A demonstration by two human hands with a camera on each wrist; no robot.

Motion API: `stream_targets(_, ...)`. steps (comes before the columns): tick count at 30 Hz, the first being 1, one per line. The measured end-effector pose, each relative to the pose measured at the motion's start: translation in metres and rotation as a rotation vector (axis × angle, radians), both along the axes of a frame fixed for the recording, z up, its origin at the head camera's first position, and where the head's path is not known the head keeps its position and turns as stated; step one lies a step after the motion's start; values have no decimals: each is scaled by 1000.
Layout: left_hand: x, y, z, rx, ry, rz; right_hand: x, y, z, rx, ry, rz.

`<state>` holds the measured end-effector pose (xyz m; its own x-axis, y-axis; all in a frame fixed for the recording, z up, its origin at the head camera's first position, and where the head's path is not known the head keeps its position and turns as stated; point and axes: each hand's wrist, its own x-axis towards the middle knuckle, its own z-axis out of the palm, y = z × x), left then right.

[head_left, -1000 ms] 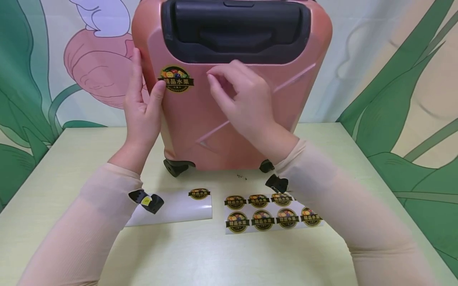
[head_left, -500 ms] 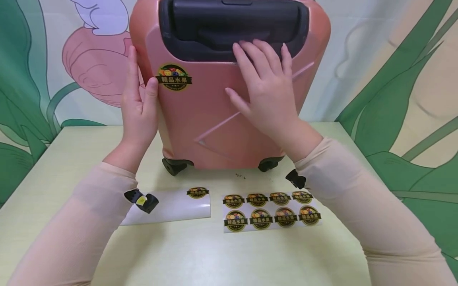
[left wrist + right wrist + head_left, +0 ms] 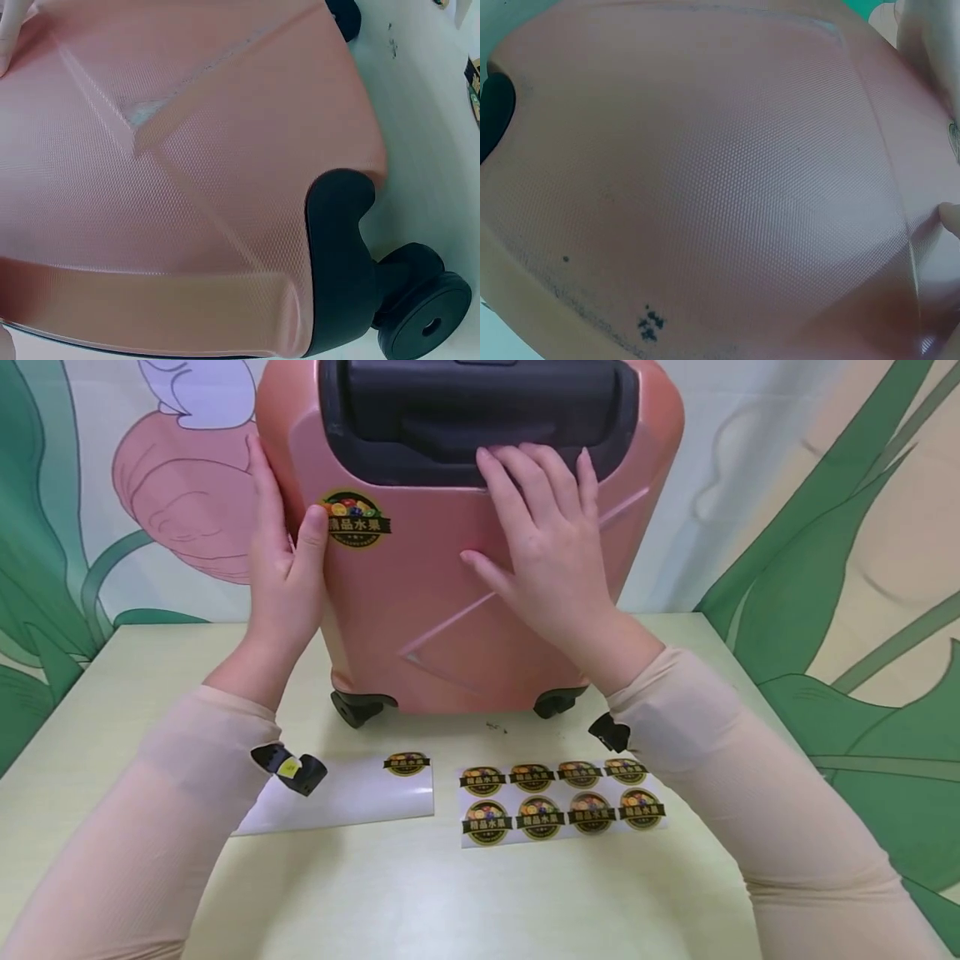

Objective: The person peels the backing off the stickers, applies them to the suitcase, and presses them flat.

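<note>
Compared with one second ago, opened from pinch to spread at the right hand [image 3: 555, 543]. Moved rightward across the suitcase [image 3: 442, 585], with fingertips [image 3: 487, 457] now over the black handle recess [image 3: 371, 443]. Withdrawn at the right sleeve [image 3: 697, 727] from before the right wheel [image 3: 555, 704] and the top-right label [image 3: 626, 770] of the sticker sheet [image 3: 513, 798], formerly obscured.

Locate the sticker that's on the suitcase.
In the head view, the sticker is on the upper left of the suitcase, below the black handle, with the left hand at its left edge.

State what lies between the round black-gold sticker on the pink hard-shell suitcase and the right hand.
Just bare pink suitcase shell; the head view shows it.
</note>
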<state>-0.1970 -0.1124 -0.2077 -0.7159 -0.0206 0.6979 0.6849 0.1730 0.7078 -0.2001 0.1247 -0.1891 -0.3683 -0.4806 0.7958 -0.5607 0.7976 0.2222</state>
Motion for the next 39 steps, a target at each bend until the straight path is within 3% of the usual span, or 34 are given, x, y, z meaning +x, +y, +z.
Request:
stream_targets(4,-7,-4,-5,-57,14,63,0,0,-1,-5,-2,6)
stream_targets(6,-12,-8,-10,-119,93,114,0,-1,-2,-7,-1,8)
stream_targets(8,-13,-10,-14,-230,189,209,0,-1,-2,-13,0,11)
stream_targets(11,-16,-12,-22,-426,347,414,0,-2,-4,-19,1,11)
stream_targets(13,-16,-13,-27,-559,402,536,0,-2,-4,-21,0,11)
stream_targets(17,-16,-15,-38,-720,477,650,1,-2,-6,-26,-3,17)
stream_targets(21,-16,-17,-43,-790,512,686,2,-2,-6,-27,-6,22)
stream_targets(29,-15,-14,-54,-877,601,676,3,1,-4,-28,-8,23)
stream_targets(39,-11,-17,-70,-988,741,555,4,2,-4,-25,3,17)
